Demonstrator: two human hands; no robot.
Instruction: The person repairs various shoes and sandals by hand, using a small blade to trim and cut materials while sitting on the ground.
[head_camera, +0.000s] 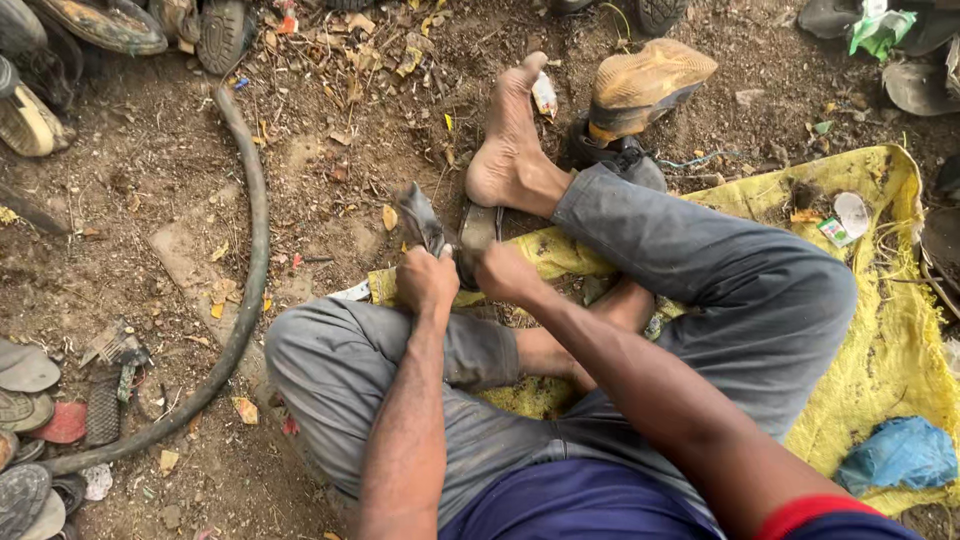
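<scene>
I sit on a yellow sack cloth (890, 340) on dirt ground, in grey trousers, right leg stretched out with the bare foot (510, 140) ahead. My left hand (425, 280) is closed on a dark grey strip of rubber or leather (420, 218) that sticks up from the fist. My right hand (505, 272) grips a flat dark sole-like piece (478, 232) right beside it, just below the heel. The two hands nearly touch.
A worn shoe with a tan sole (640, 85) lies beyond the foot. A black rubber hose (250, 260) curves across the dirt at left. Old soles and shoe scraps (30, 400) pile at the left edge. A blue rag (900, 455) lies at lower right.
</scene>
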